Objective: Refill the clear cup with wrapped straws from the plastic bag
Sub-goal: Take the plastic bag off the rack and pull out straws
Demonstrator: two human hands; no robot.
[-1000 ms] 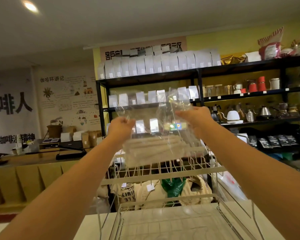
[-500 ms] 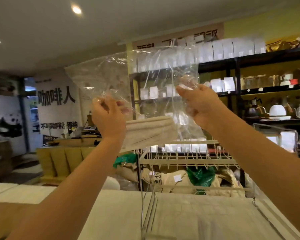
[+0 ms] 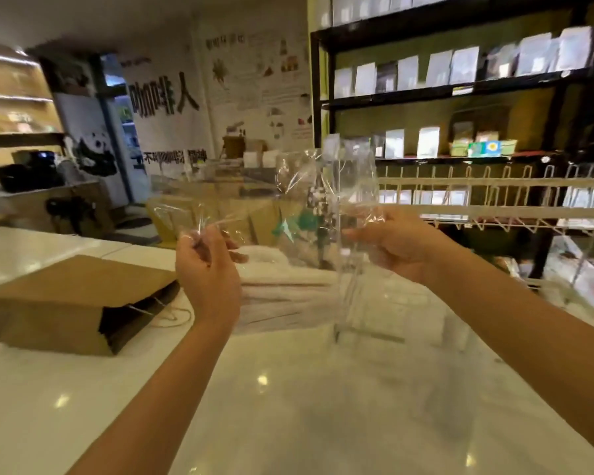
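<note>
I hold a clear plastic bag [image 3: 323, 200] in front of me with both hands, above the white counter [image 3: 288, 389]. My left hand [image 3: 208, 269] pinches the bag's left edge, and my right hand [image 3: 395, 245] grips its right side. A bundle of paper-wrapped straws [image 3: 285, 299] lies crosswise in the bottom of the bag, between my hands. The picture is blurred, and I cannot make out a clear cup in it.
A brown paper bag [image 3: 72, 303] lies on its side on the counter at the left, its open end facing my left hand. A white wire rack [image 3: 494, 200] stands at the right, with black shelves [image 3: 460, 90] of pouches behind it.
My hands have come down from head height to just above the counter, with the bag still between them. My view has swung left and down, and the brown paper bag has come into sight.
</note>
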